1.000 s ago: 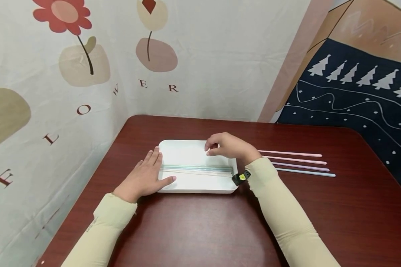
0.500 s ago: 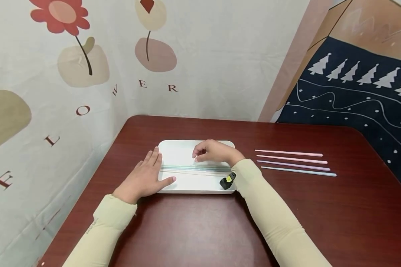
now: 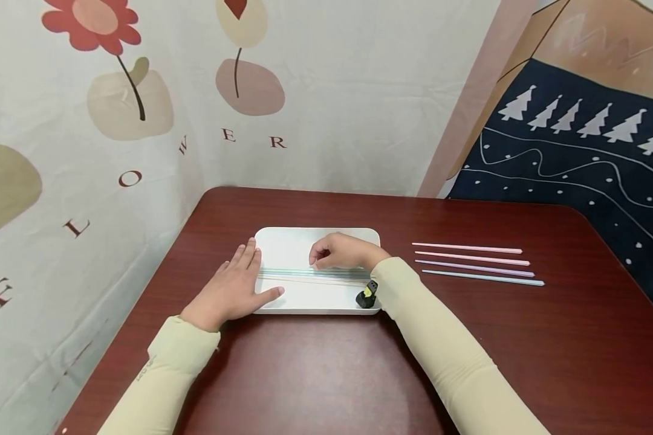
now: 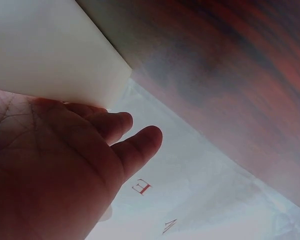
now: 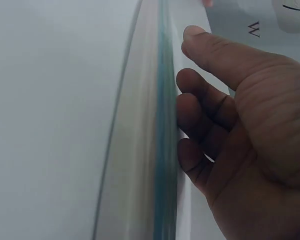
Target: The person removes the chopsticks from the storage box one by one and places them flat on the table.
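Observation:
A white tray (image 3: 305, 302) lies on the table, with a row of thin straw-like sticks (image 3: 288, 275) across its middle. In the right wrist view these sticks (image 5: 162, 150) are pale and teal, side by side. My left hand (image 3: 234, 284) rests against the tray's left rim, fingers straight and thumb over the tray. The left wrist view has the palm (image 4: 50, 160) along the tray's wall (image 4: 55, 55). My right hand (image 3: 340, 251) hovers over the tray, fingers loosely bent, fingertips right beside the teal edge of the row. Nothing shows between its thumb and fingers.
To the right of the tray, several separate sticks lie on the table (image 3: 326, 368): two pink sticks (image 3: 468, 248), a purple stick (image 3: 474, 268) and a light blue stick (image 3: 483, 277). A printed cloth (image 3: 337, 139) hangs behind the table.
My right hand has moved left and down over the tray, nearer the row of sticks, uncovering the left ends of the separate sticks. My left hand has stayed at the rim.

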`<action>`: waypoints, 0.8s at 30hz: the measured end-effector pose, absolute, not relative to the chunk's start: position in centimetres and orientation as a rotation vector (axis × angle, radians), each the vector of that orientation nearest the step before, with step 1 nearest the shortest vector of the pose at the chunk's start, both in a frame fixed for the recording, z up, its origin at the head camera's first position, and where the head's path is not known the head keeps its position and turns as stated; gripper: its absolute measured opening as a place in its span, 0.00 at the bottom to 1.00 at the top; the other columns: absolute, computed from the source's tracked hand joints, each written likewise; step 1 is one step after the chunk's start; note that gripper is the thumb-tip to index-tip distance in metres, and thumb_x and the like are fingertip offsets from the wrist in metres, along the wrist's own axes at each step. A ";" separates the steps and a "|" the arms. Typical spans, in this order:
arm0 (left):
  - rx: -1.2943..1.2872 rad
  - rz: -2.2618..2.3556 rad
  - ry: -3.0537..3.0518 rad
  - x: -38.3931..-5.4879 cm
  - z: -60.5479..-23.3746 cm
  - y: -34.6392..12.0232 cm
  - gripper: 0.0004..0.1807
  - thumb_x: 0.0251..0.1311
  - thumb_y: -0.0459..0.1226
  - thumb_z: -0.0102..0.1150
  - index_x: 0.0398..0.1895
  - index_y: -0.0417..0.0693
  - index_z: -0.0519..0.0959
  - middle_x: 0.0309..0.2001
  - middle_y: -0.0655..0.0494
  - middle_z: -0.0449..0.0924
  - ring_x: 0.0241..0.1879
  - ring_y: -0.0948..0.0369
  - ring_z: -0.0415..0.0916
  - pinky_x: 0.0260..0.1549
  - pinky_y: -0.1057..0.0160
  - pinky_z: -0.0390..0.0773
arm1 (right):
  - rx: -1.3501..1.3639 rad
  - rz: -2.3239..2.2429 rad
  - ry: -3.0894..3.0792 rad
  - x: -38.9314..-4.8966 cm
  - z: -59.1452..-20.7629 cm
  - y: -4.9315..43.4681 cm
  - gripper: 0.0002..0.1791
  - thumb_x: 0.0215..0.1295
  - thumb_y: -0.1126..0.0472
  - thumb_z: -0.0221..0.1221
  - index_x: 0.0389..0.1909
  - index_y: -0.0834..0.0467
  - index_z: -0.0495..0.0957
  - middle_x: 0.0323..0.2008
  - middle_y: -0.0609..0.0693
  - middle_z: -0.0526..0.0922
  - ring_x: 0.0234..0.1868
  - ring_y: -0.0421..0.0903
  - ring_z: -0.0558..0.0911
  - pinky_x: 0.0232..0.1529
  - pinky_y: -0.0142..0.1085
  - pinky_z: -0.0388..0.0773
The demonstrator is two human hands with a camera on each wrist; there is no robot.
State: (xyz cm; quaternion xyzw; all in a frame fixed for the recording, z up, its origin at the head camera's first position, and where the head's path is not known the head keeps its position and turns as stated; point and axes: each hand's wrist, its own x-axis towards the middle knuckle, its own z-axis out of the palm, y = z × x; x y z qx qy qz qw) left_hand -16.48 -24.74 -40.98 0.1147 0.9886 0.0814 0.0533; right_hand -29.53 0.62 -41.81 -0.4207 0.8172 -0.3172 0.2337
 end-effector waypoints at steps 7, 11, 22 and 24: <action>0.345 0.251 3.003 -16.4 -40.9 -24.8 0.59 0.62 0.70 0.44 0.75 0.26 0.50 0.78 0.36 0.35 0.75 0.38 0.40 0.66 0.34 0.55 | -1.210 -0.775 2.299 -29.4 -41.9 0.3 0.06 0.66 0.65 0.62 0.32 0.50 0.83 0.25 0.41 0.78 0.30 0.35 0.73 0.35 0.29 0.71; 0.351 0.251 3.002 -16.5 -40.9 -24.7 0.59 0.63 0.70 0.44 0.75 0.26 0.50 0.78 0.36 0.34 0.75 0.38 0.40 0.66 0.34 0.55 | -1.206 -0.752 2.344 -29.4 -42.0 0.3 0.08 0.67 0.65 0.59 0.32 0.49 0.82 0.24 0.40 0.77 0.30 0.35 0.72 0.36 0.29 0.70; 0.355 0.243 2.999 -16.5 -41.0 -24.8 0.60 0.62 0.71 0.42 0.75 0.26 0.49 0.78 0.36 0.34 0.75 0.38 0.39 0.65 0.34 0.56 | -1.173 -0.763 2.393 -29.2 -41.9 0.3 0.07 0.69 0.63 0.60 0.33 0.49 0.82 0.23 0.41 0.75 0.28 0.36 0.72 0.35 0.31 0.70; 0.355 0.243 2.998 -16.5 -40.9 -24.7 0.59 0.63 0.70 0.43 0.75 0.26 0.49 0.78 0.36 0.34 0.75 0.37 0.39 0.65 0.34 0.56 | -1.176 -0.758 2.392 -29.2 -41.9 0.2 0.06 0.68 0.63 0.60 0.33 0.48 0.82 0.23 0.41 0.75 0.28 0.36 0.72 0.35 0.31 0.70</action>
